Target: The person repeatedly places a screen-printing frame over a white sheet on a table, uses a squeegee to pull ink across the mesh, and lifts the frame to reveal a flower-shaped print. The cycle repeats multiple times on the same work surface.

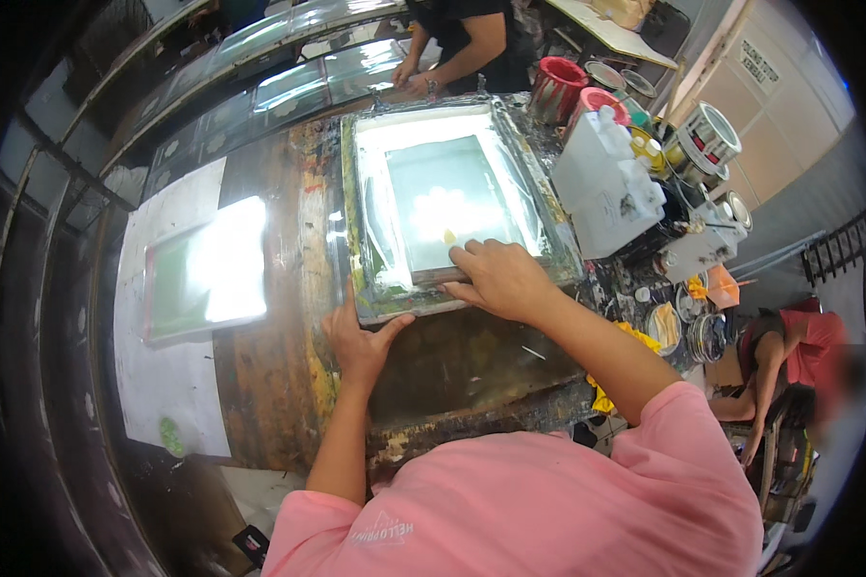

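A rectangular screen-printing frame point(457, 207) lies flat on a stained, paint-smeared wooden table, its long sides running away from the person. Its border is pale and smudged with green and yellow ink, and the mesh inside shows a lighter teal rectangle with a bright glare at its middle. A squeegee point(443, 274) with a narrow brownish handle lies across the near end of the mesh, parallel to the frame's near edge.
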The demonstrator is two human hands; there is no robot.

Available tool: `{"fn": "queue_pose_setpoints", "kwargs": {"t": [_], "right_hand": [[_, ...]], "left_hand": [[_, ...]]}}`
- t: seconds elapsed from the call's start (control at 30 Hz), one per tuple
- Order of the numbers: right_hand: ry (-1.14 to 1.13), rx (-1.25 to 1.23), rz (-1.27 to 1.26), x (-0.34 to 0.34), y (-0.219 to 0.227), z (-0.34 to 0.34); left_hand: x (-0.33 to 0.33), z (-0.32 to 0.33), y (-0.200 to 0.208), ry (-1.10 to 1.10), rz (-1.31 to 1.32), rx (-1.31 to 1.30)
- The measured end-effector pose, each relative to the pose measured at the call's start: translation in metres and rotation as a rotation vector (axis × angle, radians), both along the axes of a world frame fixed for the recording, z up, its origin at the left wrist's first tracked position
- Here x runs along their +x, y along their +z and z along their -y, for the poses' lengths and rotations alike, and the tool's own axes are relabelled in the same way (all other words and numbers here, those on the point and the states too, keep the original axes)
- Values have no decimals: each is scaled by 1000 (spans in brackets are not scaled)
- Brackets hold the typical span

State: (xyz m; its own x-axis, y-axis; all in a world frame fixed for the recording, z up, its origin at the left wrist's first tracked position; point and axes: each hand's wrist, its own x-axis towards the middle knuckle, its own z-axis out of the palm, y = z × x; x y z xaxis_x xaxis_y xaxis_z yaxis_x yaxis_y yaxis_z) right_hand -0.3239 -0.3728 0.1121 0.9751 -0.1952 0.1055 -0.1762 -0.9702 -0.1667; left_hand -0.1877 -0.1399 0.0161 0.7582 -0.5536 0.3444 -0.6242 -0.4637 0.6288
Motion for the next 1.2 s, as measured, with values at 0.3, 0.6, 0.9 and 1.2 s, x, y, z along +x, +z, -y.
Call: {"fn": "queue_pose_setpoints", "kwargs": {"t": [0.3,0.6,0.9,1.2], "right_hand": [[-47,-375,607,36,101,18],[4,-348,724,88,180,60],[-113,-217,558,111,222,74],[-82,-280,636,102,193,71]], "left_hand": [[17,53,95,-100,-274,-747],[-7,19,31,-23,99,739],[64,65,83,33,137,-14],[189,-65,43,377,290,64]]}}
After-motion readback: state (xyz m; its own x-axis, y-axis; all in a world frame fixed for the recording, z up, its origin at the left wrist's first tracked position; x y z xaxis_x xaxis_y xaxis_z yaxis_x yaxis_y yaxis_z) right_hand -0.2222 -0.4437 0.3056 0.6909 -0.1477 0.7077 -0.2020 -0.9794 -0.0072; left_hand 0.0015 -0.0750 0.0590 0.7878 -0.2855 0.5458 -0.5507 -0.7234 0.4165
